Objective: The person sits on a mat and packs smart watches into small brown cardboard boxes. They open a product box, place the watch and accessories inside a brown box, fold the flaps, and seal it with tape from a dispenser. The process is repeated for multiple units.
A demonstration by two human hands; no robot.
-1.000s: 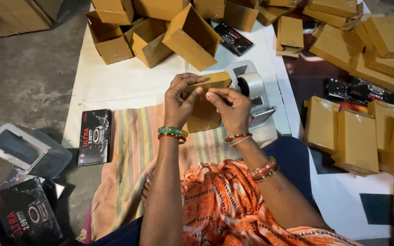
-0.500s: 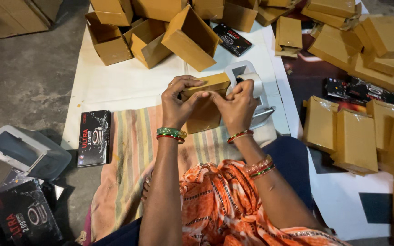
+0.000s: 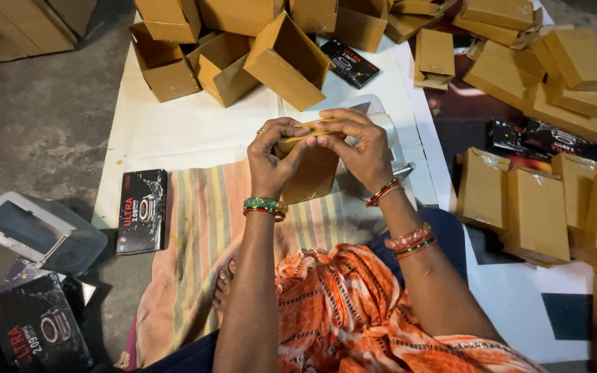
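At the far left a grey bin (image 3: 39,231) sits on the floor, with a black packet (image 3: 141,211) beside the striped cloth (image 3: 202,235). Above that cloth, the left hand (image 3: 274,162) and right hand (image 3: 357,148) both pinch the top flap of a brown cardboard box (image 3: 310,173). Rightward, closed boxes (image 3: 537,214) stand in a row.

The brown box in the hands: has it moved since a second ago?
Yes. The box, held by both hands, has shifted slightly up and away, now covering more of the grey device behind it.
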